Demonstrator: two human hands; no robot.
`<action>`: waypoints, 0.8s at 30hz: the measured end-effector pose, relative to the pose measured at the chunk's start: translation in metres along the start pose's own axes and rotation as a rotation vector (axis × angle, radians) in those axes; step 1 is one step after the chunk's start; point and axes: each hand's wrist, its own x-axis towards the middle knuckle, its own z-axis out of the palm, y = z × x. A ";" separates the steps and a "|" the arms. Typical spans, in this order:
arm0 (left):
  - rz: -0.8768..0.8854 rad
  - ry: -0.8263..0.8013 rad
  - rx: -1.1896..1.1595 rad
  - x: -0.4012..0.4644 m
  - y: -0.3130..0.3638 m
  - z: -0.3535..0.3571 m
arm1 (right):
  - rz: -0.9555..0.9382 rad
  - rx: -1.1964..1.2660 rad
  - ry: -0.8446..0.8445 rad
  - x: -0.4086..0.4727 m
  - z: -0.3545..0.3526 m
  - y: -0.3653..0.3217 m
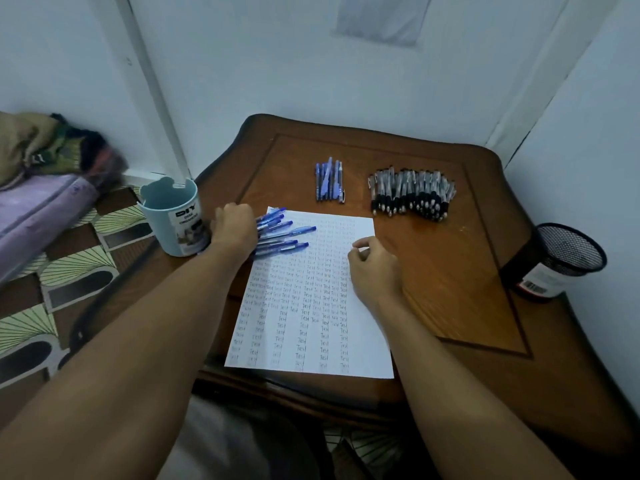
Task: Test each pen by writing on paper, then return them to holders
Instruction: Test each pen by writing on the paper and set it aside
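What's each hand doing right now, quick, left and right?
Left hand: fingers curled over the bunch of blue pens on the paper, gathering them.
Right hand: loosely curled, resting on the paper, holding nothing.

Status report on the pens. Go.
Left hand gathering blue pens on paper. Right hand empty. Blue cup close, path clear.

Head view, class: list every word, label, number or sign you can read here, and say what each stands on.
"Test", handwritten over and over in columns, on the sheet of paper.
"DIY" on the label of the light blue pen holder; the smaller lines beneath are too blurred to read with certainty.
Barcode sticker on the black mesh pen holder: digits too small to read.
Print on the pens: illegible.
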 end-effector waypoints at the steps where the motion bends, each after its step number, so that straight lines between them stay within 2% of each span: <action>1: -0.022 -0.009 -0.025 0.001 0.001 0.000 | 0.011 0.007 -0.010 0.001 0.000 0.000; 5: -0.091 -0.023 -0.103 0.001 0.004 0.000 | 0.012 0.065 -0.041 0.003 -0.001 -0.004; 8: -0.065 0.018 -0.126 0.000 0.007 0.000 | -0.021 0.180 -0.017 0.002 -0.002 -0.007; 11: 0.039 0.094 -0.163 -0.004 0.014 -0.001 | 0.009 0.443 -0.028 -0.002 -0.001 -0.010; 15: 0.245 0.141 -0.326 -0.021 0.036 0.001 | 0.083 0.759 -0.067 -0.008 -0.003 -0.015; 20: 0.414 0.137 -0.471 -0.046 0.060 0.006 | 0.128 0.918 -0.030 -0.011 -0.006 -0.018; 24: 0.452 0.093 -0.503 -0.059 0.069 0.006 | 0.148 0.953 0.026 -0.013 -0.007 -0.018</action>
